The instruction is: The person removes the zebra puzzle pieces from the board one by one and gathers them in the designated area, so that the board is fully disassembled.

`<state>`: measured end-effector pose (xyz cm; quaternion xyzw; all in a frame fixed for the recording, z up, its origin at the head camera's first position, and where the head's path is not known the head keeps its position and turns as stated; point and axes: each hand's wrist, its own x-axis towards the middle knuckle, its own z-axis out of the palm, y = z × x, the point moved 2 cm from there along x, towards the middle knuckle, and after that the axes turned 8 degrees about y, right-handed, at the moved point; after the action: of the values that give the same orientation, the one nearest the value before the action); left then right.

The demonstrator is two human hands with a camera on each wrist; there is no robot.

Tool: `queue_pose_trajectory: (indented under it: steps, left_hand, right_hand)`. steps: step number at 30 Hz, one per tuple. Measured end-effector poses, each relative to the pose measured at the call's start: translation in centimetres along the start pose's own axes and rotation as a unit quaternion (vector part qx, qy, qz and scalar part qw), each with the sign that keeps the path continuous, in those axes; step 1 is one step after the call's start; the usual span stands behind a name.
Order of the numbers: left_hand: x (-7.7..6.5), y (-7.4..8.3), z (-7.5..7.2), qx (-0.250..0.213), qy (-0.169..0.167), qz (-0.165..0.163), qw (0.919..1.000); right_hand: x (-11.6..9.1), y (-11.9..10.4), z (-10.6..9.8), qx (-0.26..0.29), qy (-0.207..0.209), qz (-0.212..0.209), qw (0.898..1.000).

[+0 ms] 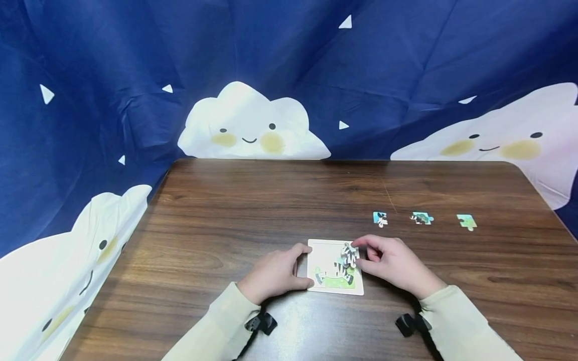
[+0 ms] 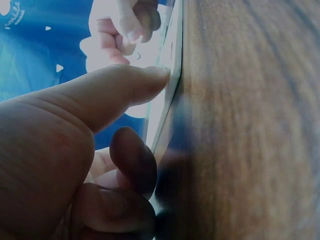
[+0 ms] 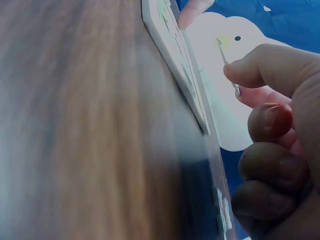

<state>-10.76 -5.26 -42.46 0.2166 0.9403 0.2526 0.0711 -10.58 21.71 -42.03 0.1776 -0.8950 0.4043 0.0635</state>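
A small square puzzle board point(image 1: 317, 254) with a pale frame lies on the table, its lower part filled with a zebra and grass picture. My left hand point(image 1: 281, 273) holds its left edge, index finger near the upper corner and thumb near the lower one. In the left wrist view the thumb point(image 2: 145, 82) lies against the rim. Between thumb and index finger, my right hand point(image 1: 388, 259) pinches a zebra-striped puzzle piece point(image 1: 349, 255) over the board's right side. Seen edge-on in the right wrist view, that piece point(image 3: 221, 50) is raised and tilted, apart from the board.
Three loose puzzle pieces lie in a row beyond my right hand: one blue with stripes point(image 1: 380, 218), one blue and green point(image 1: 422, 218), one green point(image 1: 467, 221). Behind the brown wooden table point(image 1: 253, 200) hangs a blue curtain point(image 1: 280, 45) with smiling clouds.
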Motion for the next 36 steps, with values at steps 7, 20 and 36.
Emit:
queue_pose_trajectory:
  steps: [7, 20, 36]
  left_hand:
    - [0.0, 0.1, 0.0, -0.002, 0.004, 0.004, 1.0000]
    - [0.0, 0.0, 0.1, 0.002, 0.002, -0.001, 1.0000]
    - [0.1, -0.1, 0.1, 0.011, 0.006, -0.008, 0.9999]
  right_hand:
    - [-1.3, 1.2, -1.2, 0.010, 0.037, -0.013, 0.999]
    - [-3.3, 3.6, -4.0, -0.013, 0.091, 0.023, 0.996]
    - [-4.2, 7.7, -8.1, 0.001, 0.062, 0.124, 0.990]
